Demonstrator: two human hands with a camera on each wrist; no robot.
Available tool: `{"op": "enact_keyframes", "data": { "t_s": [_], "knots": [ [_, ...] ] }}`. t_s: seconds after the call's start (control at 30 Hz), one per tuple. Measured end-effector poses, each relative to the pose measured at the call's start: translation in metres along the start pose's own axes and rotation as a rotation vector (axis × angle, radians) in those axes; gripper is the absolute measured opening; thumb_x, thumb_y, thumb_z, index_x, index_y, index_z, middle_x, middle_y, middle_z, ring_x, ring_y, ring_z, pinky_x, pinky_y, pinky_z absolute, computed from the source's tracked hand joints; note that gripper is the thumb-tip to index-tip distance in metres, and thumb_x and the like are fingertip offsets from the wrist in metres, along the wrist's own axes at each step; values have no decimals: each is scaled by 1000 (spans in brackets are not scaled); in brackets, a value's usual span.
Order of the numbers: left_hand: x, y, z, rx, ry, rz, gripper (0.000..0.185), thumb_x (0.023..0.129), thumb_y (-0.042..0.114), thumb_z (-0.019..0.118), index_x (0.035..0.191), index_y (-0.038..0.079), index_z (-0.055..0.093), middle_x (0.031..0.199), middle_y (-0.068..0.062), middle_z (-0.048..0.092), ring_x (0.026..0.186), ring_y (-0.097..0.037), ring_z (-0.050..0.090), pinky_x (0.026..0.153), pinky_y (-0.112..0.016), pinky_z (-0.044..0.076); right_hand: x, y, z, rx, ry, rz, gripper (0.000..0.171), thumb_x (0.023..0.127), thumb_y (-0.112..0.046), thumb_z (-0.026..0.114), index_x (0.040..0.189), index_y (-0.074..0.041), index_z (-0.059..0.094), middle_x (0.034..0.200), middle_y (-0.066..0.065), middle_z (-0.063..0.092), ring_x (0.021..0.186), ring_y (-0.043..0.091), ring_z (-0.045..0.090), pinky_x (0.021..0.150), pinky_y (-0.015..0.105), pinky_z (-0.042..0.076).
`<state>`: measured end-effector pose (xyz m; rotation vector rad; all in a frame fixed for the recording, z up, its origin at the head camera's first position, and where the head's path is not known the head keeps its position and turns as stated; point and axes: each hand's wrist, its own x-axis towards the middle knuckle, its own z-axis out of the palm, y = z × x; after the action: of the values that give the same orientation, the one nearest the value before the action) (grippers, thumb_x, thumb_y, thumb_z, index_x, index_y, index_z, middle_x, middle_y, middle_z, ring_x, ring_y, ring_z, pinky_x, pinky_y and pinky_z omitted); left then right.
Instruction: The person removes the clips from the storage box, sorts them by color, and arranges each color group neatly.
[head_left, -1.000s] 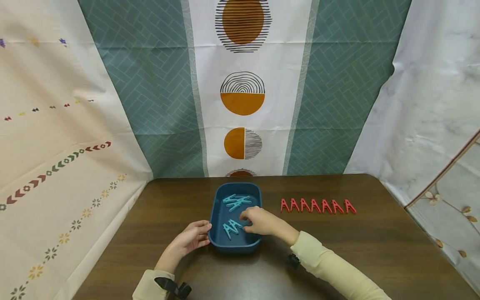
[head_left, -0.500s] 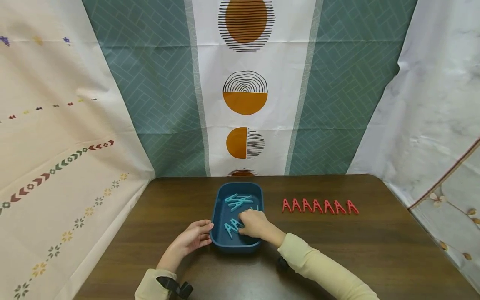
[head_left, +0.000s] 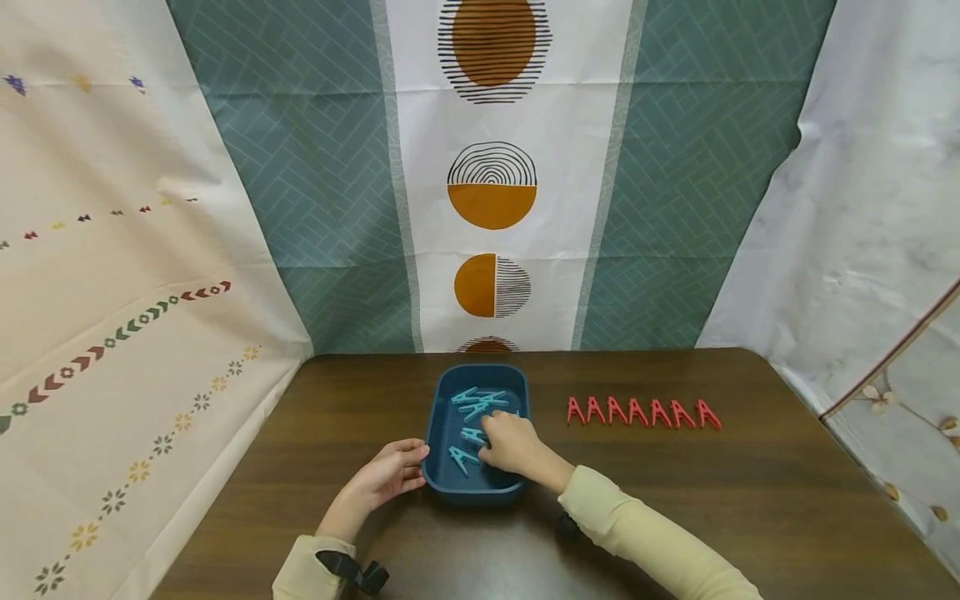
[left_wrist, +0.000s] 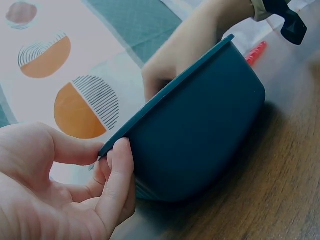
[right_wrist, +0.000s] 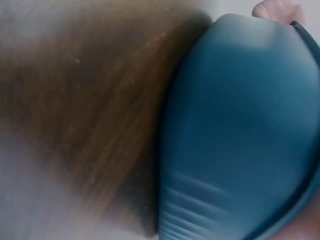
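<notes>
In the head view a dark blue plastic bin stands on the table with several light blue clothespins inside. My left hand pinches the bin's left rim between thumb and fingers; the left wrist view shows the thumb on the rim and the fingers against the outer wall. My right hand reaches into the bin's right side, fingers bent downward beside a clothespin lying sideways. Its fingertips are hidden, so I cannot tell whether they grip one. Further clothespins lie crossed at the far end.
Right of the bin, several red clothespins lie in a neat row on the brown wooden table. Patterned cloths hang behind and at both sides. The right wrist view is mostly filled by the bin's outer wall.
My right hand has lowered deeper into the bin. The light blue clothespin beside its fingers has turned sideways and moved away from its neighbour. My left hand keeps its hold on the rim.
</notes>
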<state>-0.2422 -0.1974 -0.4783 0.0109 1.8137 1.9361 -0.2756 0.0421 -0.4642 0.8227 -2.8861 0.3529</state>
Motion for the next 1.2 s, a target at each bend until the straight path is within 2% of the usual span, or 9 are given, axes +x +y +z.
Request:
{"op": "enact_keyframes", "data": {
  "t_s": [0.07, 0.2, 0.3, 0.53, 0.73, 1.03, 1.2],
  "knots": [
    [1, 0, 0, 2, 2, 3, 21, 100, 16, 50, 113, -1, 50, 82, 3, 61, 71, -8, 60, 69, -21, 55, 0, 2, -4, 31, 39, -6, 14, 79, -21, 70, 81, -11, 61, 72, 1, 52, 57, 12, 40, 44, 26, 32],
    [1, 1, -1, 8, -2, 14, 21, 100, 17, 50, 113, 0, 50, 82, 3, 61, 71, -7, 60, 70, -21, 55, -3, 4, -15, 107, 114, -10, 25, 81, -21, 71, 101, -6, 67, 88, 5, 63, 67, 14, 55, 52, 28, 47],
    [1, 2, 0, 3, 0, 11, 19, 100, 17, 49, 112, 1, 50, 82, 3, 61, 71, -8, 60, 70, -21, 55, -7, 5, -22, 161, 150, 0, 29, 82, -20, 70, 106, -4, 67, 95, 9, 65, 68, 14, 56, 55, 29, 49],
    [1, 1, 1, -3, -3, 4, 23, 100, 20, 52, 114, 1, 50, 82, 4, 62, 72, -8, 60, 70, -21, 55, -18, 16, -31, 200, 266, 54, 21, 83, -21, 69, 99, -8, 64, 80, 2, 56, 58, 7, 43, 46, 20, 34],
    [1, 0, 0, -12, -5, 5, 19, 100, 18, 51, 111, 3, 51, 81, 4, 62, 71, -7, 60, 69, -20, 55, -27, 29, -40, 239, 353, 116, 21, 81, -22, 73, 94, -9, 62, 74, 0, 52, 55, 8, 42, 46, 20, 33],
    [1, -2, 0, -3, -9, 2, 19, 101, 16, 49, 111, 0, 52, 82, 3, 63, 72, -8, 61, 71, -21, 56, -41, 47, -40, 220, 403, 206, 19, 80, -22, 74, 90, -10, 62, 74, 2, 55, 54, 8, 43, 46, 23, 35],
    [2, -2, 0, -3, -13, 1, 19, 100, 17, 50, 110, 2, 52, 82, 4, 63, 72, -8, 61, 71, -21, 55, -49, 55, -39, 197, 393, 264, 19, 80, -23, 74, 88, -10, 63, 70, 0, 56, 55, 9, 46, 45, 23, 36]
  ]
}}
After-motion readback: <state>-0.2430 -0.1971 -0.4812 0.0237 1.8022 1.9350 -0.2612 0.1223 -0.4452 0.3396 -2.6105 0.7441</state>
